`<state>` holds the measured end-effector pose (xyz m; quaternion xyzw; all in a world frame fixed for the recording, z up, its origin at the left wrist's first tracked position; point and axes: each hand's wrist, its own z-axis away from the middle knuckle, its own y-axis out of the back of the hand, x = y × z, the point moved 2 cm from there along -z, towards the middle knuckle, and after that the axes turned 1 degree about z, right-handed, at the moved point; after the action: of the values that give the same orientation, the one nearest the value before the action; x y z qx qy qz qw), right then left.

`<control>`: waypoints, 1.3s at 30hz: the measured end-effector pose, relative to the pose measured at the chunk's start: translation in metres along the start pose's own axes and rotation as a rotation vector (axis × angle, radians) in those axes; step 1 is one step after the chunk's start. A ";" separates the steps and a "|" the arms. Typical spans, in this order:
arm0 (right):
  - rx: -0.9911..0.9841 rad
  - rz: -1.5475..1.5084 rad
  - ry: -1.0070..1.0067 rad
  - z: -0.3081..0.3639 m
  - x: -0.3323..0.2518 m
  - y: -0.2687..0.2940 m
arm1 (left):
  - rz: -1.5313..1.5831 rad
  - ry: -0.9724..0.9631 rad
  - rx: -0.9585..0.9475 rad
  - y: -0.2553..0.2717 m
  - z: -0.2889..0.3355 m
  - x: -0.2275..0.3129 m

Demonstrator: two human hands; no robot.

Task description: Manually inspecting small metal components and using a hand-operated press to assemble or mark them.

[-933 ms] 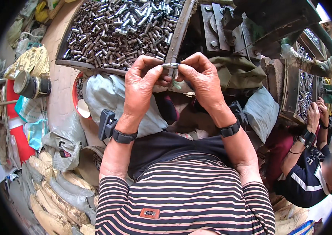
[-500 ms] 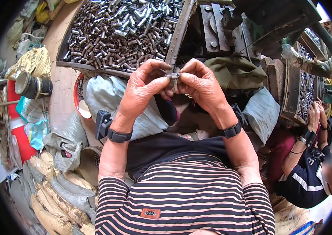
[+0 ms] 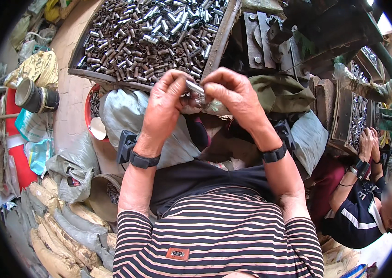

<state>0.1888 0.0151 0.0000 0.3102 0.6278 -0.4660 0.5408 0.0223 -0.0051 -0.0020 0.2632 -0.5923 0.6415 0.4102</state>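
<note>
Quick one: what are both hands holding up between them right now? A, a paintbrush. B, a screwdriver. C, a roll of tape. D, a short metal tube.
D: the left hand and right hand pinch a short shiny metal tube between their fingertips, the same kind that fills the tray behind.

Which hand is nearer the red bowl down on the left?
Left. The left hand is raised just right of and above the red bowl, gripping a small metal tube. The right hand grips the tube from the far side.
</note>
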 end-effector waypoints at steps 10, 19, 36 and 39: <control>0.402 1.321 0.560 -0.075 0.009 0.020 | -0.547 -0.026 0.144 0.041 -0.037 0.033; 0.392 1.410 0.557 -0.084 0.021 0.016 | -1.801 -0.336 0.069 0.031 -0.065 0.030; 0.277 -0.086 0.048 -0.026 0.008 0.022 | -0.756 -0.099 0.081 0.022 -0.045 0.032; 0.277 -0.129 0.061 -0.022 0.008 0.006 | -0.480 0.030 0.057 0.008 -0.032 0.026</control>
<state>0.1840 0.0371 -0.0100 0.3549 0.5924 -0.5724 0.4422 0.0070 0.0323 0.0097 0.3986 -0.4884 0.5457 0.5520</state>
